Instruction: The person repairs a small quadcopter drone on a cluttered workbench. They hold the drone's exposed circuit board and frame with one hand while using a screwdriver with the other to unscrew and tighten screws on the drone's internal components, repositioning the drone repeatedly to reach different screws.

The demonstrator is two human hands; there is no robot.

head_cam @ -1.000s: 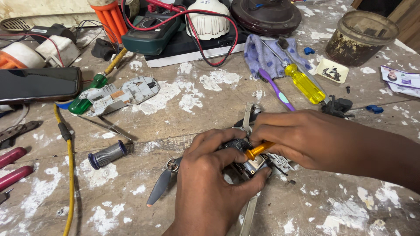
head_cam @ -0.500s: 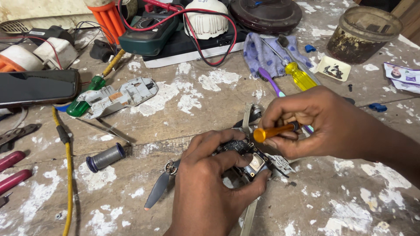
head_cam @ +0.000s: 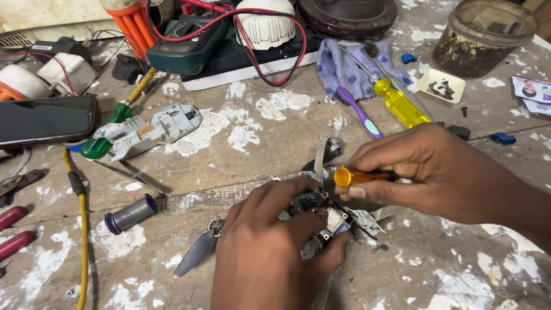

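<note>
Clamped down with the left hand [head_cam: 270, 252] on the small opened gadget [head_cam: 328, 217], fingers curled over its near side, pinning it to the paint-flecked workbench [head_cam: 241, 166] near the front edge; pinched in the right hand [head_cam: 442, 172], the little orange-handled screwdriver [head_cam: 359, 175], lying almost level just above the gadget, butt end toward the left (tip hidden inside the fingers, so no telling whether it touches anything). Probably best done so: hold the gadget flat and unmoving; tilt the driver upright and seat the tip fully before any turning; press straight down rather than sideways, sparing the exposed circuit board; mind the grey propeller blade [head_cam: 198, 252] jutting out beside the left wrist; park any loosened screw well away from the grey spool [head_cam: 131, 213] and other clutter.
</note>
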